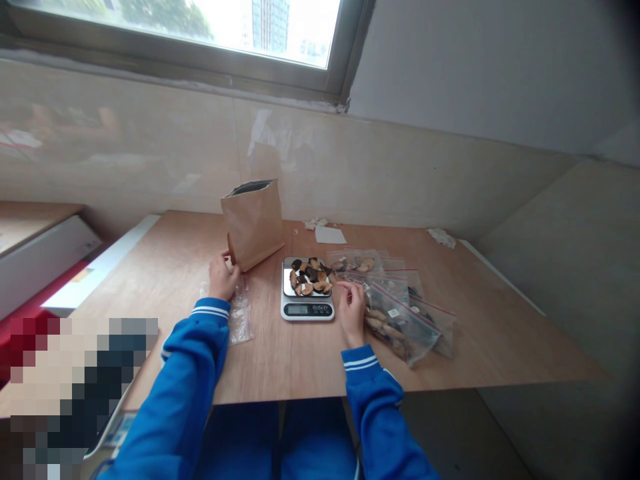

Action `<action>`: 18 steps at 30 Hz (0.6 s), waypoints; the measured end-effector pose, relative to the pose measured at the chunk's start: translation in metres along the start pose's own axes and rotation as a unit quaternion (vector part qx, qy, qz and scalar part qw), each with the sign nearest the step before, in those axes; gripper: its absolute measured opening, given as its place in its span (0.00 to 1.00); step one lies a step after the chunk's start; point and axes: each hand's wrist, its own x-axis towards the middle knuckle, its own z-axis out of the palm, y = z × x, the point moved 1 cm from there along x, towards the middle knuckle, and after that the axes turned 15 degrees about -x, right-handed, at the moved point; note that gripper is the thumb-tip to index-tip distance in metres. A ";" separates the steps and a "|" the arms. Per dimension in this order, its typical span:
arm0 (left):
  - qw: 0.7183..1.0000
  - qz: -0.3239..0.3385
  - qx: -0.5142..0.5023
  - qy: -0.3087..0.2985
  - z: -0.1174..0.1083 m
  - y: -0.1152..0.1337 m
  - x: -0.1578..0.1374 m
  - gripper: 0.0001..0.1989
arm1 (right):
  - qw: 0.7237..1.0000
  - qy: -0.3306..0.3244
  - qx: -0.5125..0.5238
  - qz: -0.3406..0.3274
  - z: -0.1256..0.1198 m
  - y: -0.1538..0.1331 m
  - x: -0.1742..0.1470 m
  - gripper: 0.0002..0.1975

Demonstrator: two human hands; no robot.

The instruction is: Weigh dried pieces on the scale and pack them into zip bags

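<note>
Blue sleeves (185, 373), with 2 white stripes visible at each cuff, extend forward from the near edge, above blue trousers (315, 440). Surface (280, 367): wood-grain panel, set against a glossy beige wall (400, 167) that carries faint reflections. White strips run along its left and right edges. Above the wall section: 1 metal-framed window (300, 33), showing trees and a tall building. To the left: a second wooden top (35, 217) and red material (40, 287). Lower left corner: pixelated, contents not identifiable.

Dried slices (307, 289), brown with dark edges, lie on the pan of a white scale (307, 317) at mid-surface; its display is too small to read. Kraft paper bag (255, 223): standing behind and left of the scale, mouth open. Left hand (223, 277): grip at the bag's lower left corner, over a clear plastic bag (241, 317); cannot tell whether it grasps either. Right hand (353, 303): fingers bent, between the scale and overlapping zip bags (395, 327) of dried pieces; cannot tell whether the grip holds anything. Rear area: 1 white paper (330, 235), with crumpled tissue (316, 223) just beside it.
</note>
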 end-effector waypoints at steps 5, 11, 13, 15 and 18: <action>0.990 0.053 -0.093 0.094 -0.011 0.017 -0.001 0.19 | 1.000 -0.002 -0.010 -0.001 0.001 -0.002 0.003 0.14; 0.970 0.113 -0.093 0.194 -0.039 0.056 -0.008 0.10 | 1.000 -0.013 0.013 -0.020 0.000 -0.006 0.005 0.17; 0.975 0.090 -0.097 0.181 -0.057 0.076 -0.022 0.09 | 0.999 -0.015 0.025 -0.016 0.000 -0.004 0.005 0.17; 0.973 0.012 -0.116 0.198 -0.076 0.092 -0.045 0.09 | 0.999 -0.027 0.035 -0.015 0.002 -0.001 0.006 0.17; 0.973 -0.095 -0.103 0.183 -0.095 0.103 -0.083 0.09 | 0.999 -0.039 0.038 0.001 0.009 0.004 0.014 0.17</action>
